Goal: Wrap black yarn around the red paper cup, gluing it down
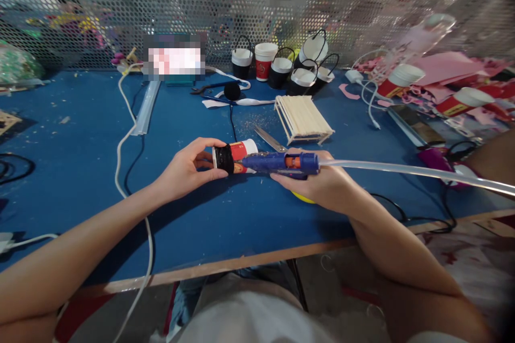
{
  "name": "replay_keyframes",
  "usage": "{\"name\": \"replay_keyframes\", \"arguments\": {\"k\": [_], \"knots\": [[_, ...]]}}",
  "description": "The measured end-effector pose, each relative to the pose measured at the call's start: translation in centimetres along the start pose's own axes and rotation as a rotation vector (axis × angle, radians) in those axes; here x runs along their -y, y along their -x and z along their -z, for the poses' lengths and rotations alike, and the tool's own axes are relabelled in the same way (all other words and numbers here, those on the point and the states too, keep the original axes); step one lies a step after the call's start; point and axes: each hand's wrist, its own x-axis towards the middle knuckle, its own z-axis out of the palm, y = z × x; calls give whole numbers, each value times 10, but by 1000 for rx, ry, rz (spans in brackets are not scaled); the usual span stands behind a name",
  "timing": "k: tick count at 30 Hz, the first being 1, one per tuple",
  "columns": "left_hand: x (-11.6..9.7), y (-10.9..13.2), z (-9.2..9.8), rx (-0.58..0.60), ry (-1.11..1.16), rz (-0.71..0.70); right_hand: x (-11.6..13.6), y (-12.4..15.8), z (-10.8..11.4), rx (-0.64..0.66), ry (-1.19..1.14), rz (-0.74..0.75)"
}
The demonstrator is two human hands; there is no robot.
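Fingers [203, 143] of left hand [183, 169] pinch cup [241, 150] by its black base; cup lies sideways just above table [80, 171], axis left-right. Right hand [322, 185] wraps glue gun [277, 162], nozzle pointing left at cup's side.

Blue table [80, 171] bears scissors [270, 139], a stick frame [303, 118], paper cups [281, 64] and cables [124, 139].

Left hand [185, 170] grips a paper cup [237, 156] on its side; right hand [322, 185] holds a blue glue gun [280, 163] against it.
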Motion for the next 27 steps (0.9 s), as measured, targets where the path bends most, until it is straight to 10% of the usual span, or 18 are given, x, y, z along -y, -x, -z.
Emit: {"name": "replay_keyframes", "arguments": {"k": [27], "knots": [[-1, 4, 0, -27, -448, -393, -6, -3, -3, -73, -47, -45]]}}
